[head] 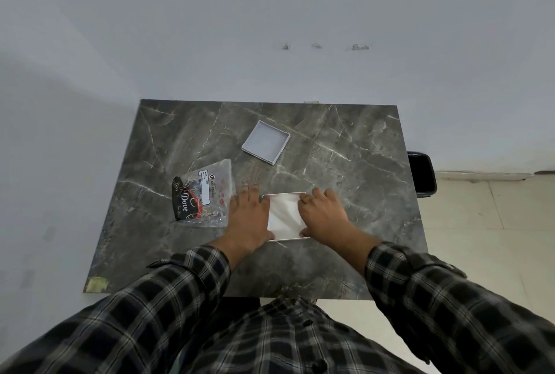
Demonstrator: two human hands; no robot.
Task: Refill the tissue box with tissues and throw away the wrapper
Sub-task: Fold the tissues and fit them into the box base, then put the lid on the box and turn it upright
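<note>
A white square tissue box (285, 238) sits open-side up near the table's front, with white tissues (283, 214) showing inside it. My left hand (249, 214) lies flat over the box's left side, fingers spread. My right hand (322, 214) lies over its right side, fingers spread, thumb at the front rim. Both palms press down on the tissues and the box edges. The box's white lid (265, 146) lies apart, inside up, farther back on the table. A flattened clear plastic wrapper (204, 195) with black and red print lies left of my left hand.
The dark marble table (345, 163) stands against a white wall. A black bin (422, 174) stands on the floor beside the table's right edge. A scrap of yellowish tape (96, 284) sticks to the front left corner.
</note>
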